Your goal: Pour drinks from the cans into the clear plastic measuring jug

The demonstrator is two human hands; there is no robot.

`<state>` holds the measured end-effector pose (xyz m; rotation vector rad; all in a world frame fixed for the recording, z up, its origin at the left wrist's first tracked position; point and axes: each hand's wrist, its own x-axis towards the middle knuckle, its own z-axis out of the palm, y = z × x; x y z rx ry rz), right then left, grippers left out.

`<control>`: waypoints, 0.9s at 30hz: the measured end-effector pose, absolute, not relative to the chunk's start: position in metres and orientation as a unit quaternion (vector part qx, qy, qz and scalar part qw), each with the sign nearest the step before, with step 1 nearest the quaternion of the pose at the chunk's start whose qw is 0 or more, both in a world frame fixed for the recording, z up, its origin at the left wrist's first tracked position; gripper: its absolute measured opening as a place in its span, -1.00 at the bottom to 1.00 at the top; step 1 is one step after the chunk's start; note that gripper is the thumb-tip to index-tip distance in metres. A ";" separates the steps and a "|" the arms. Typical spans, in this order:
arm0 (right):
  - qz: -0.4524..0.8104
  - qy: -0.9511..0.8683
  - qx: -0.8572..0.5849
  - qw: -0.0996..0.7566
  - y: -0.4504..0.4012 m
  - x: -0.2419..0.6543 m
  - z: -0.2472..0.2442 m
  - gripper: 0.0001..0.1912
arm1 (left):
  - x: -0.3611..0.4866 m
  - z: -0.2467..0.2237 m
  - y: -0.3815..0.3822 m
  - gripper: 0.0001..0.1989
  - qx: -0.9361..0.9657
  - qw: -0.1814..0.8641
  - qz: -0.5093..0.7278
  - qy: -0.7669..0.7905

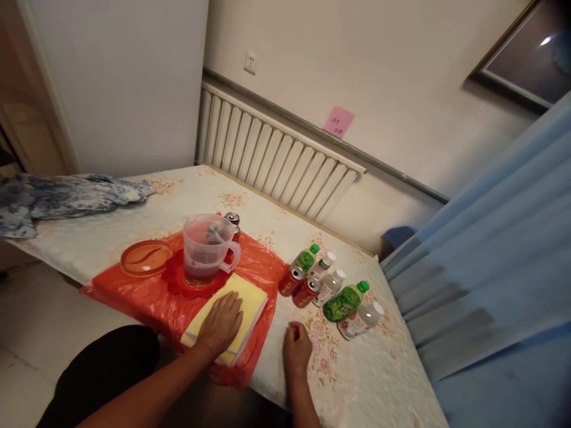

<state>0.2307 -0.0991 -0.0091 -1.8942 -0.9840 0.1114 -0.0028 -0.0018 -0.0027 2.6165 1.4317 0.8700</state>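
Note:
My left hand [223, 321] lies flat, fingers stretched out, on a stack of yellow and white folded sheets [252, 294]; whether they are paper or cloth I cannot tell. My right hand [298, 345] rests on the table, its fingers curled into a loose fist with nothing visible in it. Beyond the stack, a clear plastic pitcher [203, 246] with some liquid stands on a red scalloped plate [172, 282]. Under these spreads a red plastic bag [129, 303]. Ahead of my right hand stand two red drink cans [307, 292] and several bottles, the green one [343, 303] among them.
A round orange lid [145, 258] lies left of the pitcher, and cans [232, 219] stand behind it. The floral tablecloth [276, 371] covers the table. Patterned fabric [80, 196] lies at the far left. A radiator [272, 148] lines the wall; a blue curtain [482, 249] hangs right.

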 end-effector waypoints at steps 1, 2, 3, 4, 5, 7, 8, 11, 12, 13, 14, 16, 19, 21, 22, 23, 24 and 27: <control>0.054 -0.412 -0.771 0.482 -0.102 0.227 -0.009 -0.73 | -0.003 -0.003 -0.002 -0.65 0.842 0.020 0.278 0.462; 0.063 -0.418 -0.766 0.485 -0.105 0.223 -0.009 -0.73 | -0.003 -0.003 -0.003 -0.65 0.842 0.025 0.278 0.462; 0.073 -0.419 -0.762 0.489 -0.107 0.221 -0.008 -0.72 | -0.004 -0.003 -0.003 -0.65 0.841 0.032 0.277 0.462; 0.082 -0.416 -0.759 0.495 -0.109 0.218 -0.007 -0.71 | -0.004 -0.001 -0.004 -0.65 0.842 0.041 0.276 0.462; 0.091 -0.411 -0.755 0.502 -0.109 0.216 -0.005 -0.71 | -0.003 0.002 -0.004 -0.66 0.841 0.051 0.273 0.464; 0.107 -0.404 -0.745 0.520 -0.107 0.212 0.002 -0.72 | -0.002 0.011 -0.005 -0.68 0.843 0.072 0.255 0.468; 0.116 -0.405 -0.737 0.529 -0.103 0.209 0.007 -0.73 | 0.000 0.018 -0.005 -0.70 0.844 0.082 0.237 0.474; 0.156 -0.432 -0.708 0.537 -0.082 0.200 0.032 -0.73 | 0.003 0.037 0.001 -0.76 0.857 0.110 0.173 0.472; 0.170 -0.446 -0.697 0.535 -0.071 0.196 0.043 -0.73 | 0.004 0.042 0.004 -0.76 0.861 0.118 0.162 0.467; 0.180 -0.457 -0.687 0.536 -0.059 0.192 0.053 -0.74 | 0.005 0.046 0.007 -0.76 0.865 0.127 0.155 0.460; 0.188 -0.468 -0.676 0.537 -0.045 0.188 0.064 -0.75 | 0.005 0.047 0.011 -0.76 0.869 0.135 0.151 0.450; 0.197 -0.487 -0.658 0.539 -0.014 0.180 0.081 -0.76 | 0.005 0.045 0.019 -0.75 0.878 0.154 0.150 0.427; 0.229 -0.530 -0.628 0.522 0.036 0.166 0.098 -0.71 | 0.002 0.036 0.029 -0.77 0.883 0.187 0.160 0.401; 0.222 -0.558 -0.619 0.506 0.069 0.157 0.102 -0.63 | 0.000 0.032 0.033 -0.79 0.877 0.209 0.172 0.396; 0.212 -0.569 -0.620 0.497 0.086 0.152 0.103 -0.57 | -0.001 0.031 0.033 -0.79 0.874 0.219 0.178 0.396; 0.203 -0.579 -0.624 0.485 0.101 0.147 0.104 -0.48 | -0.001 0.031 0.034 -0.80 0.871 0.229 0.184 0.394; 0.198 -0.590 -0.624 0.473 0.116 0.143 0.105 -0.40 | -0.001 0.032 0.034 -0.80 0.868 0.239 0.187 0.393; 0.195 -0.616 -0.620 0.445 0.154 0.128 0.106 -0.24 | -0.002 0.036 0.033 -0.79 0.862 0.260 0.190 0.392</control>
